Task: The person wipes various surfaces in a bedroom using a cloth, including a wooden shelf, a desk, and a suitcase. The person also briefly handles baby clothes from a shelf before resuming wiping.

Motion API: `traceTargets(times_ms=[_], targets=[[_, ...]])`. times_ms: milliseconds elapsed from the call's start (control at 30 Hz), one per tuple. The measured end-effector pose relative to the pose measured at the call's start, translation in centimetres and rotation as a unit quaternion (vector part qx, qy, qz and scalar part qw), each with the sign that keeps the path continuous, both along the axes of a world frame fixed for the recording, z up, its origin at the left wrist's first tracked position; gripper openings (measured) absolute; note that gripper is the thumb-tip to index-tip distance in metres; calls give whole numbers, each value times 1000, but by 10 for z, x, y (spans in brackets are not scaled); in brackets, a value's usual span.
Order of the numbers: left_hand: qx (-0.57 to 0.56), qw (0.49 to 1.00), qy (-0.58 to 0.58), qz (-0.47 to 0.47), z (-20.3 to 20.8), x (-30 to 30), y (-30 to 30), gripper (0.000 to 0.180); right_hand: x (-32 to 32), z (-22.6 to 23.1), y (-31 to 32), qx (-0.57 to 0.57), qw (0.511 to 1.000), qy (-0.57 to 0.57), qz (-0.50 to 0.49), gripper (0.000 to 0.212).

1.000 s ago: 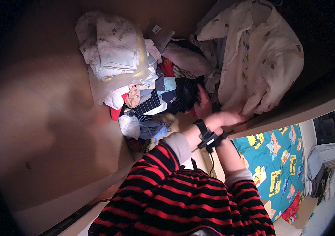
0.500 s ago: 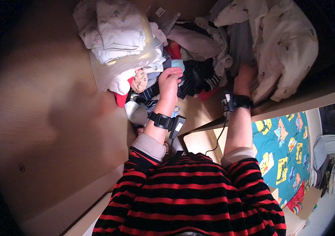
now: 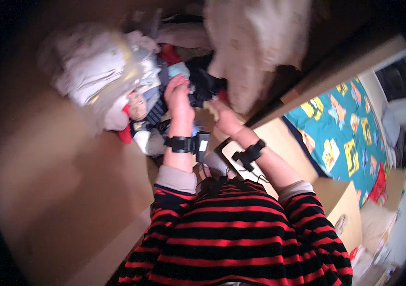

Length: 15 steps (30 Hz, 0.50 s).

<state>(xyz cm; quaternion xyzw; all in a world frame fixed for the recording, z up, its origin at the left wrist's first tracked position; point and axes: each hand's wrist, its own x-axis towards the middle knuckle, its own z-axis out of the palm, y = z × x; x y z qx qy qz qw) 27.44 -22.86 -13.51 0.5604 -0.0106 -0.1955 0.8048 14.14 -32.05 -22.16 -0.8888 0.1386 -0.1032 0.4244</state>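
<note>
"Start at your far left. What's there?"

"Folded white clothes, blurred, stacked with a clear bag around them. Just to the right, a red cloth and a beige printed piece poke out at the edge of the mixed clothes."

"And your left hand?"

"My left hand reaches up over those clothes, fingers bent, near a light blue piece. I can't tell whether my fingertips pinch any fabric. A black strap circles that wrist."

"Moving on, what about the right?"

"Dark clothing lies between. My right hand slants in, its fingers pointing toward the heap, just below the lower end of a pale garment. Blur hides its grip; I can't say if it grasps anything. Another black strap sits on this wrist."

"Where is the pale garment, exactly?"

"Above my right hand, drooping downward, right of the dark clothing. Farther right, well apart, a green patterned bedsheet shows."
</note>
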Motion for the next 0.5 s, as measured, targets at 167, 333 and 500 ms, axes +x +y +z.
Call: traceTargets(times_ms=[167,333,500], targets=[[7,997,-18,-69,-35,-16,6,48,-56,-48,60,86,995,54,21,60],[-32,988,17,-152,-75,-51,-2,33,-82,-40,80,104,990,-94,-22,69],[23,963,-24,-266,-107,-113,13,40,-142,-25,71,18,999,-5,39,35]])
